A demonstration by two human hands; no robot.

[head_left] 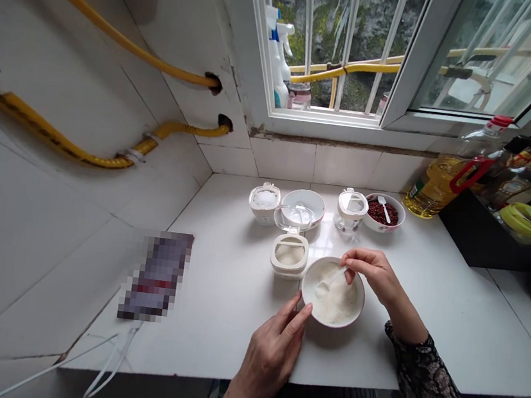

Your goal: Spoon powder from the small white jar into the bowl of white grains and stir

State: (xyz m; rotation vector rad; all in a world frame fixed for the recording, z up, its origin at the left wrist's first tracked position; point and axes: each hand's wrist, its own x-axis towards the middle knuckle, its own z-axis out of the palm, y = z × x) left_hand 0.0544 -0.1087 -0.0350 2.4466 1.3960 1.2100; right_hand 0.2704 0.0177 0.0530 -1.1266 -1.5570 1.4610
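A white bowl [355, 313] holding pale, powdery or grainy contents stands near the counter's front edge. My right hand [372, 273] pinches the handle of a small white spoon [324, 287], whose tip rests in those contents. At the bowl's left rim, the fingertips of my left hand [274, 342] touch it and steady it. Just left of the bowl sits a square container [288, 267] with its clear lid raised and pale grains inside. Behind it are a container with white contents [263, 206], a white bowl [311, 198] and a lidded jar [352, 209].
At the back right, a bowl of dark red beans [381, 220] has a white spoon in it. An oil bottle [435, 181] and a black rack [469, 234] of bottles stand farther right. A blurred dark object [156, 279] and white cable [112, 367] are on the left.
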